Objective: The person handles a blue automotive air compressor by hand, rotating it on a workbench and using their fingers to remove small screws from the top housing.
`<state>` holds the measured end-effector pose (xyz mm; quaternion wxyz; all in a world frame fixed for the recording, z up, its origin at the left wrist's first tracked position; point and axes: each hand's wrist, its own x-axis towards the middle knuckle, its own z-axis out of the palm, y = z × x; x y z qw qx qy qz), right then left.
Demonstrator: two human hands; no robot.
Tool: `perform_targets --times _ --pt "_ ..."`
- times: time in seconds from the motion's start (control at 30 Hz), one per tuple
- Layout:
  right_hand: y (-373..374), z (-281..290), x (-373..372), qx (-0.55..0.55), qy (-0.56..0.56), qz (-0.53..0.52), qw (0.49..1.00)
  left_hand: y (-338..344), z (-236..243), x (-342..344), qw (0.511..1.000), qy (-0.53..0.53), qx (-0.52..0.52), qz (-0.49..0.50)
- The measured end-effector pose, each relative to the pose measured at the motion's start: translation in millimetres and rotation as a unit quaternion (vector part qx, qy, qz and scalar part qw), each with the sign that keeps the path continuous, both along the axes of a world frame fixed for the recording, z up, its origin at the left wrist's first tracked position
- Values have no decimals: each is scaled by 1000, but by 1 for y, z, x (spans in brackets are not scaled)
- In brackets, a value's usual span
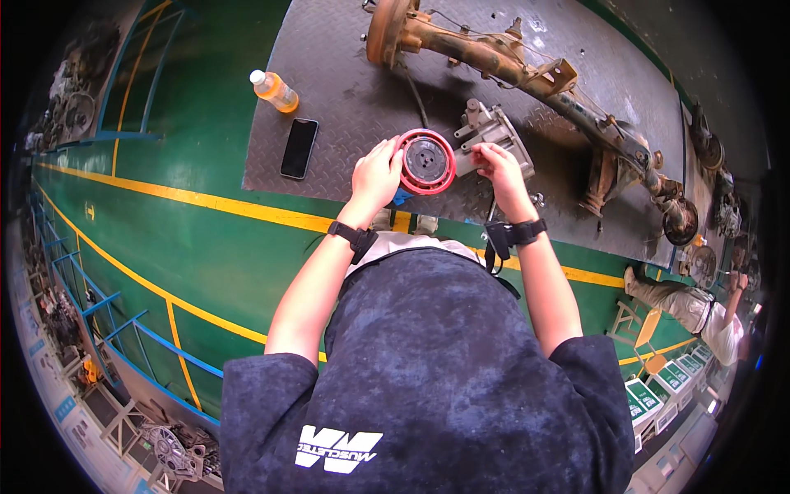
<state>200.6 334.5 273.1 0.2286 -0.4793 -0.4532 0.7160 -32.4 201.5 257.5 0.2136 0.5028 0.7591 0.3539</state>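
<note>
A round red part [449, 174] with a dark disc in its centre is at the table's near edge, face up. My left hand [378, 173] is closed around its left rim. To the right of it, my right hand [500, 171] has its thumb and fingers drawn together in a pinch. What that pinch holds, if anything, is too small to make out. Just beyond and partly behind the right fingers stands a grey metal casting [498, 132] with stubby cylindrical ends. A bit of blue [401, 196] shows beneath the red part.
On the dark tread-plate table [329, 90], a phone [299, 148] and a bottle of orange drink [276, 90] lie at the left. A long rusty axle [527, 78] stretches across the back and right. Another person [691, 311] is at the far right, near a wooden chair [648, 328].
</note>
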Motion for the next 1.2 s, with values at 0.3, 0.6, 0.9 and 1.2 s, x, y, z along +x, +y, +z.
perform_targets --times 0.3,0.6,0.9,1.2 --pt "-7 26 12 -246 240 50 938 0 -3 2 999 41 17 4" --pt "0 7 12 -174 220 28 959 2 0 2 1000 17 3 -9" --pt "-2 -14 7 25 -51 55 997 2 1 -5 999 30 -17 -34" --pt "-26 -36 -21 120 -122 143 975 17 6 -8 996 -77 -31 -38"
